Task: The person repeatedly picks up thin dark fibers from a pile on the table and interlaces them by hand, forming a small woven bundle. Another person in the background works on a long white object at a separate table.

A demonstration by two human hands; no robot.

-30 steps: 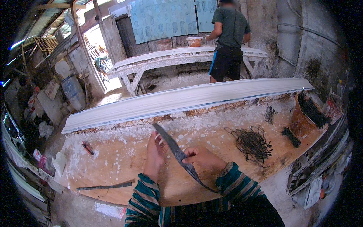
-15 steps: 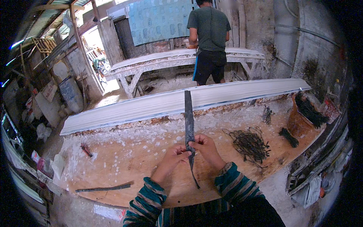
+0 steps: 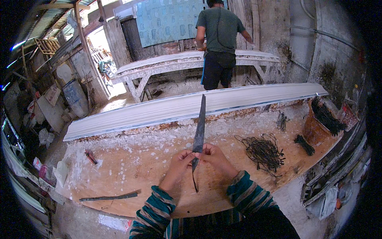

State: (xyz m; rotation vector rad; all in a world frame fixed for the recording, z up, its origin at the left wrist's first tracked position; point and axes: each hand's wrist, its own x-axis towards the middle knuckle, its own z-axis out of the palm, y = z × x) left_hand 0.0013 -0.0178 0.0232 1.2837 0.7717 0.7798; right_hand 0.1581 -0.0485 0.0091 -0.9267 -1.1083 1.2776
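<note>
A long, flat, dark grey strip [image 3: 200, 127] stands up in front of me, its narrow tip pointing away. Its lower end thins into a dark tail that hangs over the wooden tabletop [image 3: 151, 179]. My left hand [image 3: 181, 165] closes on the strip from the left, thumb and fingers pinched near its lower part. From the right, my right hand [image 3: 216, 157] pinches it at nearly the same spot, with both thumbs close together. Another thin dark strip [image 3: 108, 197] lies at the table's near left.
Right of my hands lie a tangle of black cords [image 3: 262, 153], a small black bundle [image 3: 304, 145] and a brown bucket [image 3: 314, 129] of black strands. A small red tool [image 3: 91, 157] lies left. Long white moulding [image 3: 159, 114] spans the far edge. Beyond, a person [image 3: 219, 36] stands at another bench.
The strip has turned, showing a narrower face, and its tip has swung slightly right while its tail moved left. My hands have drawn closer together. The other person's right arm has extended outward.
</note>
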